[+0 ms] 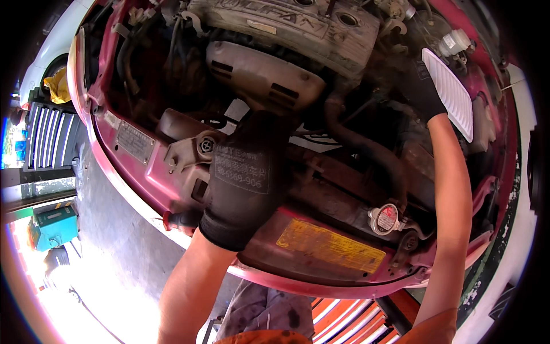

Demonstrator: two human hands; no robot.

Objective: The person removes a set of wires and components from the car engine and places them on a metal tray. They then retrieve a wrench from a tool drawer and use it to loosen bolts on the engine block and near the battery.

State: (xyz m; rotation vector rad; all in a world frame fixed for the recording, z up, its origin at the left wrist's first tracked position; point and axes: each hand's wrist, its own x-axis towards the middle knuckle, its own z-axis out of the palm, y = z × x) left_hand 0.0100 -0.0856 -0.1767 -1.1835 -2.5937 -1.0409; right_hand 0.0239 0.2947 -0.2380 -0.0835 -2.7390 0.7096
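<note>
The left hand (243, 166), covered by a black glove with pale print on its back, is extended over the pinkish-red painted metal front panel (269, 226) of an open engine bay. Its fingers are lost in shadow below the tan slotted metal heat shield (263, 74), so whether they are spread or closed cannot be told. The right hand (423, 86), also gloved in black, is placed farther in; its fingers are dark and blurred, and their grip cannot be made out. Beside it, the left edge of the white pleated rectangular filter panel (452, 94) is partly overlapped by the glove. Nearer the front, a round red-and-silver radiator cap (385, 219) is seen.
</note>
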